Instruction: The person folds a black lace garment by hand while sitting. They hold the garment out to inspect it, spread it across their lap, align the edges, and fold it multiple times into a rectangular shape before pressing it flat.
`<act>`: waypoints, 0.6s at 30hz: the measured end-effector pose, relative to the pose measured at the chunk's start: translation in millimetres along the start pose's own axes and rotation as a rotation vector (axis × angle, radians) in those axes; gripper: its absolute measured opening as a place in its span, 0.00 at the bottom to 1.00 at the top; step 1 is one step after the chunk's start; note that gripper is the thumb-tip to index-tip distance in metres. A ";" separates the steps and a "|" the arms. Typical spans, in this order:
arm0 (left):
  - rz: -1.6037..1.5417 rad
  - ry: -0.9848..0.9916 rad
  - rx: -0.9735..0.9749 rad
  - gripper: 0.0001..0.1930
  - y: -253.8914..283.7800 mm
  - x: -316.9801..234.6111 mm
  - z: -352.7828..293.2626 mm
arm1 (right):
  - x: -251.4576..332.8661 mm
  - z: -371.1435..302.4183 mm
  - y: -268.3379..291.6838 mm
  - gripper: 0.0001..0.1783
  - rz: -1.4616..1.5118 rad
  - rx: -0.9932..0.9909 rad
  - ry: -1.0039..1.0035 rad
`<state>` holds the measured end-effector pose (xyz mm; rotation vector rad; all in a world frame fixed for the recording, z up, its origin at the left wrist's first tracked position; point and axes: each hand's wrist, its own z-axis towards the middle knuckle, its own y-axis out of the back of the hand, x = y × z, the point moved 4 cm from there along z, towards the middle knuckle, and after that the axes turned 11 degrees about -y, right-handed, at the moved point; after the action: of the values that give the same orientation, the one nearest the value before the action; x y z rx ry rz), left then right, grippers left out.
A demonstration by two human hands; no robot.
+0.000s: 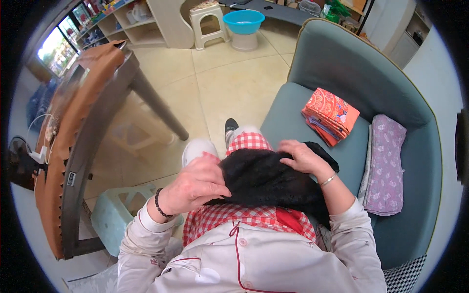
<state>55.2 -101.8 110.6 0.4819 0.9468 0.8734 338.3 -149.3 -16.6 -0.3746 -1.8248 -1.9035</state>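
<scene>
A black lace-like cloth [266,178] lies across my lap, over red-and-white checked fabric [249,140]. My left hand [202,183] pinches the cloth's left edge between thumb and fingers. On the right part of the cloth rests my right hand [303,157], its fingers stretched out and the thumb apart; its fingertips are slightly blurred. The cloth's right end trails past my right wrist onto the seat and down beside my thigh.
A teal sofa [281,110] holds a stack of folded orange-red patterned cloths [332,110] and a folded purple floral cloth [387,163]. To the left stand a brown-covered table [97,61] and a pale green stool [110,215]. A blue basin [244,22] sits farther off.
</scene>
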 end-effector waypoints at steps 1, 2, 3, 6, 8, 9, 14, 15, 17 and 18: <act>0.005 0.001 0.001 0.10 3.6 0.7 2.1 | -11.9 5.2 -8.6 0.13 0.013 0.187 -0.128; 0.026 -0.004 -0.006 0.10 8.6 1.0 5.9 | -20.5 4.1 -5.0 0.13 0.014 0.183 -0.127; 0.050 0.006 -0.017 0.10 12.4 3.9 5.7 | -26.5 6.6 11.2 0.11 0.117 -0.034 -0.243; 0.137 0.064 -0.074 0.11 25.4 17.4 -4.6 | -25.7 -6.3 79.7 0.07 0.338 -0.508 -0.461; 0.151 0.104 -0.104 0.11 16.3 33.2 -8.2 | -19.9 -19.9 110.5 0.07 0.407 -0.744 -0.353; 0.155 0.136 -0.165 0.11 7.3 40.5 -4.5 | -17.6 -26.8 119.1 0.07 0.355 -0.798 -0.343; 0.120 0.167 -0.101 0.08 -60.5 78.7 -9.9 | -43.4 -79.5 121.2 0.09 0.149 -0.872 -0.453; 0.120 0.205 -0.067 0.07 -69.0 84.0 -14.9 | -51.4 -94.0 116.4 0.09 0.140 -0.874 -0.458; 0.062 0.253 -0.074 0.07 -74.5 86.9 -26.4 | -69.7 -116.4 100.5 0.08 0.022 -0.713 -0.631; 0.013 0.308 -0.078 0.07 -74.2 86.9 -32.6 | -74.3 -124.5 96.0 0.08 0.023 -0.713 -0.629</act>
<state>84.6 -73.9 -1.1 0.2906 1.1858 1.0105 466.1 -261.7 18.9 -1.3471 -1.3571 -2.5684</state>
